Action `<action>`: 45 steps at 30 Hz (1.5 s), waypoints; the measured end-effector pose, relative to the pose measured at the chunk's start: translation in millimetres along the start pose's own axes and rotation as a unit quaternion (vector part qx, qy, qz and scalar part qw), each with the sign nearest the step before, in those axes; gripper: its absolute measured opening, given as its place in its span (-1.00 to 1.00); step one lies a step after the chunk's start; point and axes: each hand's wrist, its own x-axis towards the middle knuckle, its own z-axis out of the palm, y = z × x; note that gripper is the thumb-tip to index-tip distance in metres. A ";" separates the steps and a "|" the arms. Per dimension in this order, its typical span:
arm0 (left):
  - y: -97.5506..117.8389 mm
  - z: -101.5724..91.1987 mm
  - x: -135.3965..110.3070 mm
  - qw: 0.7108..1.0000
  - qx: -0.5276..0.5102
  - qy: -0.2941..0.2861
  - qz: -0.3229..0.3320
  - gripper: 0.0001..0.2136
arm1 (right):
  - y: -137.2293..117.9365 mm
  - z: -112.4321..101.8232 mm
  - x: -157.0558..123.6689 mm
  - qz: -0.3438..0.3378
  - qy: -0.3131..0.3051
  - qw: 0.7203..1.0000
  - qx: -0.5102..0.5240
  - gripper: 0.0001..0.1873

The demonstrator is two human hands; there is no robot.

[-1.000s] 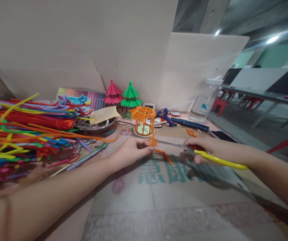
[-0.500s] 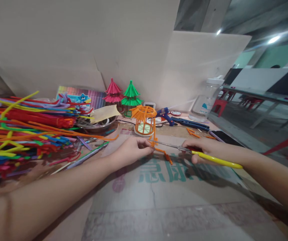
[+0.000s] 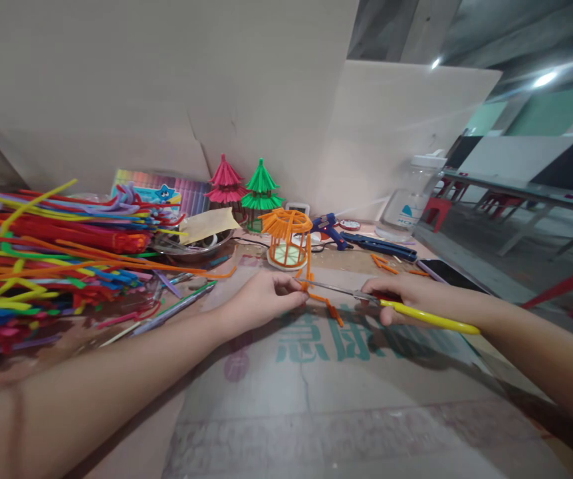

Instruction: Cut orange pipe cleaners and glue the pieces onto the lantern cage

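Flattened cardboard covers the table, bearing pipe cleaners and a glue gun.

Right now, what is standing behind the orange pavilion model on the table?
Behind the orange pavilion model stand a green model and a pink model, before a board wall. The orange roof covers part of the green model's base.

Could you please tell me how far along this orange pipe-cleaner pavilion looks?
Done: pink pavilion, green pavilion. The orange pavilion has roof and posts. In hand: left hand pinches an orange pipe cleaner; right hand holds scissors at it. Left: probably trimming remaining pieces.
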 end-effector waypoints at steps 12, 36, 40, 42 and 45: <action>2.4 0.4 -1.1 1.000 -0.002 -0.004 -0.002 -0.84 | -1.2 1.3 1.7 0.010 0.004 1.000 -0.001 -0.69; -1.4 -0.4 0.8 1.000 -0.006 -0.013 0.016 -0.84 | 2.1 1.6 1.5 0.005 0.004 1.000 -0.017 -0.68; 1.8 -0.6 0.2 1.000 -0.001 -0.013 0.010 -0.83 | 6.2 4.1 2.7 0.001 0.009 0.999 -0.034 -0.60; 3.3 -0.6 -0.2 1.000 0.002 -0.013 0.004 -0.82 | 7.2 5.2 3.0 0.001 0.013 0.999 -0.045 -0.58; 4.6 -0.9 -0.5 1.000 0.007 -0.014 0.007 -0.82 | 8.1 8.0 3.1 -0.002 0.025 0.998 -0.050 -0.57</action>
